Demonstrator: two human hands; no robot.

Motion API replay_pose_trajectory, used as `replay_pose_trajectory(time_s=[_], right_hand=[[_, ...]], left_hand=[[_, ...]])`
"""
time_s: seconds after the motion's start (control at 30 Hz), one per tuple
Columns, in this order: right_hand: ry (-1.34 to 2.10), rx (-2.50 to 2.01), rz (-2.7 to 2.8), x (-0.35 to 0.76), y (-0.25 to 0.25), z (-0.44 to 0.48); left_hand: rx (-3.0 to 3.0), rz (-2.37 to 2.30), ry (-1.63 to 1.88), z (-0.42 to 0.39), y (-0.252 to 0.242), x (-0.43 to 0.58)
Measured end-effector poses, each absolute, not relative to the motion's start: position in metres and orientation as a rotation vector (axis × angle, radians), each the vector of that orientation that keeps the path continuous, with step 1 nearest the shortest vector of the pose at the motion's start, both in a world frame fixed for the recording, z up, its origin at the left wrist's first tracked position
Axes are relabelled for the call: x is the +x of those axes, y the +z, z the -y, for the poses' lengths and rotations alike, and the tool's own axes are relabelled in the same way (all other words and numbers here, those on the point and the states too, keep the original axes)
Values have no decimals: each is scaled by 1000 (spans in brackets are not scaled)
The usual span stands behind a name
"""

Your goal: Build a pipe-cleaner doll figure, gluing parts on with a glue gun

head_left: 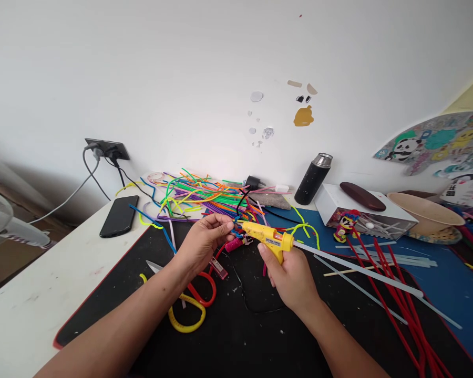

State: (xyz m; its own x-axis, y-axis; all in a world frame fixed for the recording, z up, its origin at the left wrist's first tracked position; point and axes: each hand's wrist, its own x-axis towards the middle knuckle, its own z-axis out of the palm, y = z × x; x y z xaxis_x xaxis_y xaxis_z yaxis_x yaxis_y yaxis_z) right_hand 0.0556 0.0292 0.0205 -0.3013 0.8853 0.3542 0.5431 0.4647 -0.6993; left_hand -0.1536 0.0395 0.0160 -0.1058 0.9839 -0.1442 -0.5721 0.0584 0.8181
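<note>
My right hand [294,275] is wrapped round the handle of a yellow hot glue gun [266,234]. A long whitish glue stick [350,265] sticks out of the gun's back end. With thumb and fingers pinched, my left hand [205,241] holds a small blue pipe-cleaner piece [237,229] right at the gun's nozzle. My fingers and the gun hide part of it, so I cannot tell whether the nozzle touches. A pink fuzzy piece [233,245] shows just below. Scissors [187,312] with red and yellow handles lie under my left forearm.
Loose coloured pipe cleaners [208,197] are heaped against the wall. A phone [119,216] lies on the left. To the right are a black flask [313,178], a white box [362,202], a small pipe-cleaner figure [346,227], red pipe cleaners [404,304] and a beige bowl [425,210].
</note>
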Motion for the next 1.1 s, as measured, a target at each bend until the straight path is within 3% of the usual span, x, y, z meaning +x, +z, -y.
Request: replay_pose_trajectory(time_s=[1.1], right_hand=[[695,-1257,1947,57,20,-29]], left_hand=[[631,-922,1464,-42,14,-155]])
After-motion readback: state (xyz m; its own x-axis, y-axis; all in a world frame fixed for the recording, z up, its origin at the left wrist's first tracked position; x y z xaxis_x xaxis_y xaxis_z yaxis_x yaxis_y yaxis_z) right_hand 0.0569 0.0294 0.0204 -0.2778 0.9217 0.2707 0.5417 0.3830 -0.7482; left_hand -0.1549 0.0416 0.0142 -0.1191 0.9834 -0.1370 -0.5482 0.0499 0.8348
